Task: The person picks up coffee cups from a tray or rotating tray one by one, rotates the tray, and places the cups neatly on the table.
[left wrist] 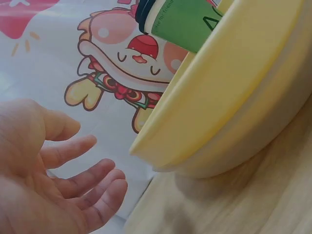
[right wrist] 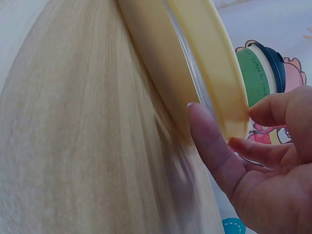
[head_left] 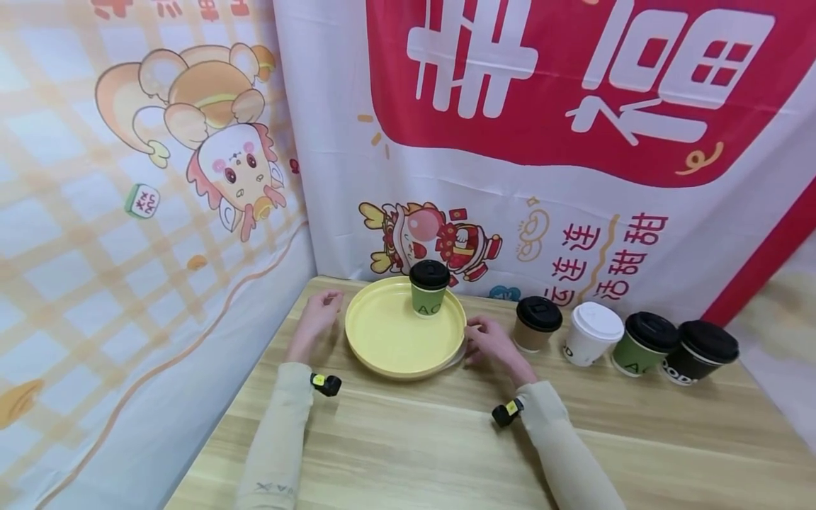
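Note:
A round yellow tray (head_left: 395, 343) with a raised rim sits on the wooden table. On its far right part stands a green paper cup (head_left: 427, 299) with a black lid, upright. My right hand (head_left: 489, 341) is at the tray's right side. In the right wrist view, its fingertips (right wrist: 239, 142) touch the rim, and one finger reaches lower along the tray's side. To the left of the tray, my left hand (head_left: 321, 312) hovers apart from the rim. The left wrist view shows its fingers (left wrist: 100, 170) loosely bent with nothing in them.
To the right stand a brown cup (head_left: 534, 338) with black lid, a white cup (head_left: 589, 343), another green cup (head_left: 637, 354) and a black cup (head_left: 691, 365), in a row. A printed cloth (head_left: 331, 142) hangs behind the table (head_left: 408, 439). A pale edge (head_left: 454, 360) shows under the tray's right side.

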A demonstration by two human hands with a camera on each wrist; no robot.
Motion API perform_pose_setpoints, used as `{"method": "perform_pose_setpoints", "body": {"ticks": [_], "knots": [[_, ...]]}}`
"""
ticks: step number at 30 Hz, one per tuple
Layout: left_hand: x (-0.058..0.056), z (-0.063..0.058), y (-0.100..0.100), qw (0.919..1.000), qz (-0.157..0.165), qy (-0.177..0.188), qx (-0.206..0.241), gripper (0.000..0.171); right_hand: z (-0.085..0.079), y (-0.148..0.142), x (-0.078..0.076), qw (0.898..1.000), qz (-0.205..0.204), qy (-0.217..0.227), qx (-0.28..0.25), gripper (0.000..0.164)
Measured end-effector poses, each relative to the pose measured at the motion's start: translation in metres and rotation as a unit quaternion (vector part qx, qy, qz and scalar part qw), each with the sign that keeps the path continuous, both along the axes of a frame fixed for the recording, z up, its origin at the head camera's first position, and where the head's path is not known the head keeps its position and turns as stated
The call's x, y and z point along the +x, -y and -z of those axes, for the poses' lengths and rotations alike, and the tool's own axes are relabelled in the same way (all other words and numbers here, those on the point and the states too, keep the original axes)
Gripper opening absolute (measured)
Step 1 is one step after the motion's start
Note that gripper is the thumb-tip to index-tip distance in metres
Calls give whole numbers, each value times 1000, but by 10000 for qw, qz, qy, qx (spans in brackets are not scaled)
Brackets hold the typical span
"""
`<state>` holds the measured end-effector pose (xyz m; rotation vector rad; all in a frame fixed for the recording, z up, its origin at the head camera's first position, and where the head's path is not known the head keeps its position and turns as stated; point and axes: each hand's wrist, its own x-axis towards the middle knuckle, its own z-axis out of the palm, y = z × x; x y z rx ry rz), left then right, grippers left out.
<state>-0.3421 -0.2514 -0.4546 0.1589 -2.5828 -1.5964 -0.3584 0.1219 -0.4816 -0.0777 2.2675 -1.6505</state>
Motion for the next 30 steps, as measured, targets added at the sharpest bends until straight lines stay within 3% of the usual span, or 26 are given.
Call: {"method": "perform_pose_setpoints", "body": {"ticks": [4,8,14,19,25,30], "knots": [[2,-8,-1,9982,217,-251,-509,41,0,0,-1,9999,61,-38,-140,34],[10,-9,-2,9963,408,-373,-653,38,2,3,-1,9998,-21,-112,-149,34],[38,-12,-17,9933,811,-482,-671,29,3,3,0,9999,-88,-30,-115,31],[55,-18,-33,9870,990,-815,-969,25,2,3,2,9999,-26,-49,-123,32],[69,-19,-51,9722,1456,-1248,-1344,19,2,3,1,9995,-15,-108,-303,33],[84,-16,-67,9515,1899,-1685,-1737,15,2,2,3,9995,32,-114,-287,33]]}}
